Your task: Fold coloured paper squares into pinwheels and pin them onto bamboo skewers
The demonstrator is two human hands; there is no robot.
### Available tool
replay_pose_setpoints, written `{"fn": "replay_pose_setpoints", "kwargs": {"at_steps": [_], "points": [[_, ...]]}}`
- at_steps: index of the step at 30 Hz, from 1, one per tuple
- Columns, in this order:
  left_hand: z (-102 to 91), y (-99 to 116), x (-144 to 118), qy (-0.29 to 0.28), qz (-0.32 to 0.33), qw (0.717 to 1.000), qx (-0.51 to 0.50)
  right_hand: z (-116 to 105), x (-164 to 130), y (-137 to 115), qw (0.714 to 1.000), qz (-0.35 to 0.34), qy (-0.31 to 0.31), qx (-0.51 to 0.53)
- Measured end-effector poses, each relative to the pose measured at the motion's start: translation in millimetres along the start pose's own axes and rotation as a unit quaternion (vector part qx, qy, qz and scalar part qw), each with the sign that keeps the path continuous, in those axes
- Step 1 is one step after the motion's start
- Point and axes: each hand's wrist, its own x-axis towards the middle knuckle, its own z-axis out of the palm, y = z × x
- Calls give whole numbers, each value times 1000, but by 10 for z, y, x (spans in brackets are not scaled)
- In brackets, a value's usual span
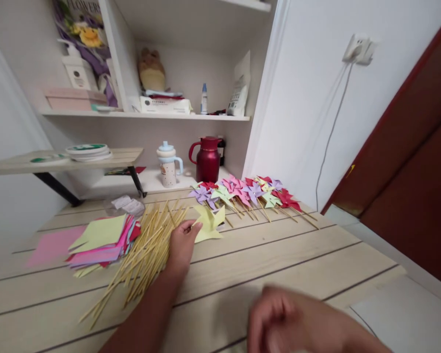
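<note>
Head cam: L fingers (186,226) pinch yellow pinwheel (209,224), can't tell R fingers (259,314); tub (141,209) w/ white pcs (124,202).

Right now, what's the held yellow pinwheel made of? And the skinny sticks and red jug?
The yellow pinwheel in the left hand looks like matte paper: thin, pointed blades, no shine. The skinny sticks seem bamboo or wood, plain straw-coloured. The red jug might be painted metal or plastic: its body gleams.
</note>
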Motion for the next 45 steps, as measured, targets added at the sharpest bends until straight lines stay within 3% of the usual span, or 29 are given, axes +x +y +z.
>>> {"fn": "replay_pose_setpoints", "kwargs": {"at_steps": [1, 3, 4, 5, 12, 17, 21, 28, 35, 45], "points": [[-8, -6, 4, 1, -7, 1000, -10, -128, 89, -149, 996, -50, 74, 10], [-28, -18, 16, 6, -21, 999, -31, -381, 333, -391, 950, -164, 264, 34], [-39, -21, 25, 8, -28, 999, -42, -494, 465, -483, 923, -198, 327, 42], [-50, -22, 35, 8, -35, 998, -53, -592, 590, -559, 913, -212, 345, 40], [-116, 22, 78, -6, -64, 991, -119, -890, 1047, -766, 907, -265, 327, 14], [-125, 20, 78, -13, -70, 991, -115, -1158, 1142, -589, 858, -295, 419, -47], [-123, 4, 110, -30, -63, 991, -112, -1322, 1095, -506, 827, -299, 452, -153], [-180, -72, 185, 10, -62, 994, -92, -1064, 1026, -589, 782, -301, 420, -350], [-166, -85, 167, 11, -52, 997, -50, -997, 1194, -681, 729, -208, 411, -506], [-130, -54, 145, 30, -34, 999, 1, -941, 1373, -648, 723, -144, 322, -594]]}}
